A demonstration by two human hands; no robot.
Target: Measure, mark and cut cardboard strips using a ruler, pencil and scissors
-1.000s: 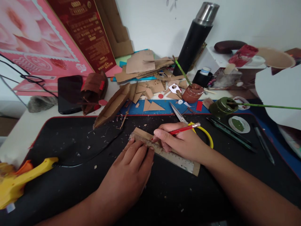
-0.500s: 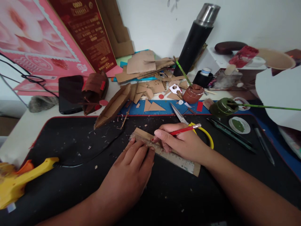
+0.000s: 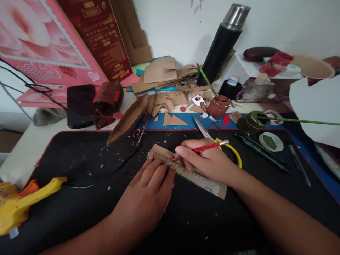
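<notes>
A clear ruler (image 3: pixel 198 178) lies slantwise over a narrow strip of brown cardboard (image 3: pixel 162 150) on the black mat. My left hand (image 3: pixel 148 187) holds the ruler down near its left end, fingers close together and fingertips pressed on it. A red pencil (image 3: pixel 208 145) is pinched in my right hand (image 3: pixel 203 159), which rests on the strip and the ruler's upper edge. The pencil's tip is low at the ruler's edge, partly hidden by my fingers. Yellow-handled scissors (image 3: pixel 204 128) lie just beyond my right hand, their handles partly covered by it.
A yellow glue gun (image 3: pixel 32 203) sits at the left, its cable crossing the mat. Behind are a cardboard boat shape (image 3: pixel 129 120), cardboard scraps (image 3: pixel 170 99), a brown paint jar (image 3: pixel 218 106) and a black flask (image 3: pixel 220 53). A green paint jar (image 3: pixel 252 121) and pens (image 3: pixel 261 152) lie right.
Almost nothing differs. The whole view has shifted very slightly, while both hands, the pencil and the ruler keep the same places on the cardboard strip.
</notes>
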